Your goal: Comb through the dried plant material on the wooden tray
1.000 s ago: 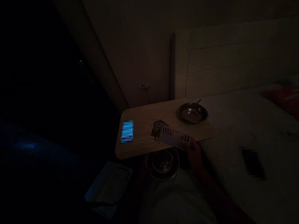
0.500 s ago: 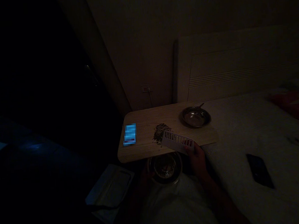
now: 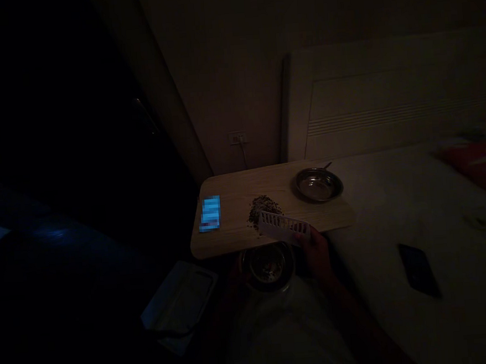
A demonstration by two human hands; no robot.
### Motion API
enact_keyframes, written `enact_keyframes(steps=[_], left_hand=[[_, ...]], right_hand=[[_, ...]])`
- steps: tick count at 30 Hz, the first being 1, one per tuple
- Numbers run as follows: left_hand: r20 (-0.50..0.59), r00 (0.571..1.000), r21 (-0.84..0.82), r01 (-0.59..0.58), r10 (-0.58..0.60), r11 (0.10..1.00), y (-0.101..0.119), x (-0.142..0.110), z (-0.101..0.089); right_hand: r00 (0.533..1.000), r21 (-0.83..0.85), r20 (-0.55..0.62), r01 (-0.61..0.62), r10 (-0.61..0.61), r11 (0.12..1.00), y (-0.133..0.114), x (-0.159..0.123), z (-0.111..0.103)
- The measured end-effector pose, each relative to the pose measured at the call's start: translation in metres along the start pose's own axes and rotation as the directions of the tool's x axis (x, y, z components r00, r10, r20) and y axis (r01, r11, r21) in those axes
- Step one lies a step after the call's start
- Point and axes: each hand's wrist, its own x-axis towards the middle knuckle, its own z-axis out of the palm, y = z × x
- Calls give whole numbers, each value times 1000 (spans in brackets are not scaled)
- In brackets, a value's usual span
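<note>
My right hand (image 3: 315, 250) is closed around one end of a pale, slotted plastic strip (image 3: 283, 227). The strip's far end touches the near side of a pile of small dark bits (image 3: 263, 207) on the wooden tabletop (image 3: 236, 199). Below the table's front edge is a round metal bowl (image 3: 290, 276) with some bits inside. In deep shadow, my left hand (image 3: 238, 275) grips the bowl's left rim; most of its fingers are hard to make out.
A shallow metal bowl (image 3: 319, 186) with a thin handle sticking out behind stands at the table's right. A lit phone (image 3: 210, 213) lies at the left. A dark phone (image 3: 419, 270) rests on the bed (image 3: 378, 211). A pale box-like object (image 3: 180, 303) is at lower left.
My right hand and the slotted strip have shifted slightly left, further over the near part of the pile. The left hand and the bowl stay about where they were.
</note>
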Motion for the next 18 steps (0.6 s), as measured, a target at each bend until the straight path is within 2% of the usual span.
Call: enact_keyframes(steps=[6,12,18], left_hand=[[17,1000,-9,-20,20,1000,4,-4,9],[26,999,14,-23,23,1000,8,-8,8],[-14,1000,49,5,-4,999,9,-8,10]], right_hand=[[999,16,38,19,-19,1000,1,1,3],[999,99,37,-30,26,995,7,4,5],[995,171,75,-80,68,982,10,8,0]])
